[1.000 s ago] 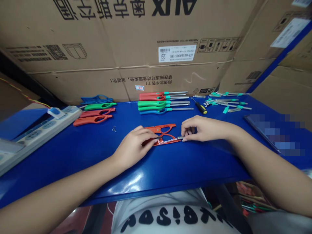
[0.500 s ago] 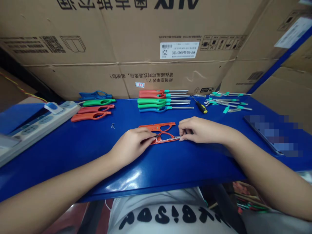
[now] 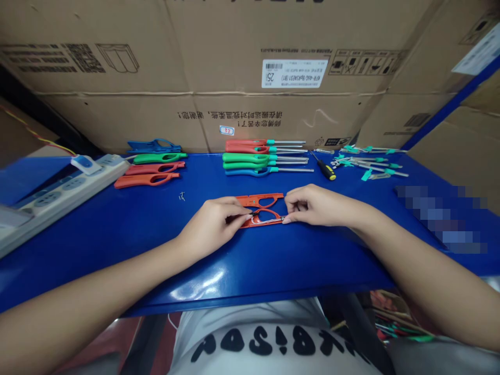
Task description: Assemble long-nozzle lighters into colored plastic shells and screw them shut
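Two orange lighter casing halves lie side by side in front of me. The far casing half (image 3: 250,201) rests on the table just beyond my left fingertips. The near casing half (image 3: 255,221) holds a thin white wire that runs along its trigger loop. My left hand (image 3: 214,221) is closed in a pinch on a small black part (image 3: 254,213) over the near half. At that half's right end, my right hand (image 3: 312,205) pinches a metal tube (image 3: 283,219), mostly covered by the fingers.
Assembled lighters (image 3: 250,163) lie in a stack at the back, with loose casings (image 3: 148,179) to their left. A screwdriver (image 3: 326,169), metal tubes with green tips (image 3: 377,165), small screws (image 3: 182,196), a power strip (image 3: 58,195) and a blurred-out flat device (image 3: 437,219) lie around.
My right fingers have shifted slightly left along the tube, so less metal shows beside the near casing half. My left hand keeps its pinch. The whole view has shifted a little.
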Demonstrator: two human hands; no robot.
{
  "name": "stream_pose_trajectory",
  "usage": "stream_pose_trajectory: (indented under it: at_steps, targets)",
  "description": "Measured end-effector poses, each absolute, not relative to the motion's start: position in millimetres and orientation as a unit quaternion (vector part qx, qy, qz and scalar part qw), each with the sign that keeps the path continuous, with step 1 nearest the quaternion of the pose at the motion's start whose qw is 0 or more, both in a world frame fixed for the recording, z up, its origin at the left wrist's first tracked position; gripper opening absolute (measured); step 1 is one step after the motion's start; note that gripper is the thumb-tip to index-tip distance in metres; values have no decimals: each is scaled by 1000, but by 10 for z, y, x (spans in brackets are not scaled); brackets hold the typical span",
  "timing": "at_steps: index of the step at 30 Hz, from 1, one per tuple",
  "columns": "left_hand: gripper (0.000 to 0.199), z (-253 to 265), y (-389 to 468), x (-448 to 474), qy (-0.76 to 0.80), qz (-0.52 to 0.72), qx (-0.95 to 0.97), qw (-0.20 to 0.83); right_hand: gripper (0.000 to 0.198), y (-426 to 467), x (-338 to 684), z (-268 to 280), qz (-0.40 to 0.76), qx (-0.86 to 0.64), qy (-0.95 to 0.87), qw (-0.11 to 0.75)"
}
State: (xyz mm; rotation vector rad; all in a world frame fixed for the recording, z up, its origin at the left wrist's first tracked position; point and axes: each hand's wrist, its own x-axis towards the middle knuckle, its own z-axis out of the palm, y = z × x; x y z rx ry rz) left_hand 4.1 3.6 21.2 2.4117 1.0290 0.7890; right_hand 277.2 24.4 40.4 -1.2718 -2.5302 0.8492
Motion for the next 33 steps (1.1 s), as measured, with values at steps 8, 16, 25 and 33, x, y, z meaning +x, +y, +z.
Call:
stream_pose_trajectory:
  at_steps: [8, 16, 25, 33]
  targets:
    - [20, 206, 35, 22, 384, 268, 863, 188, 36, 225, 2764, 426, 267, -429, -859, 84]
    - [21, 217, 33, 24, 386, 259, 866, 185, 45, 301, 2744, 297, 333, -489, -801, 93]
    - [17, 207, 51, 49, 400, 263, 855, 201, 43, 289, 2697, 330, 334, -519, -782, 84]
    - [22, 216, 2, 64, 405, 219, 876, 145, 45, 281, 2704, 351, 341, -508, -787, 84]
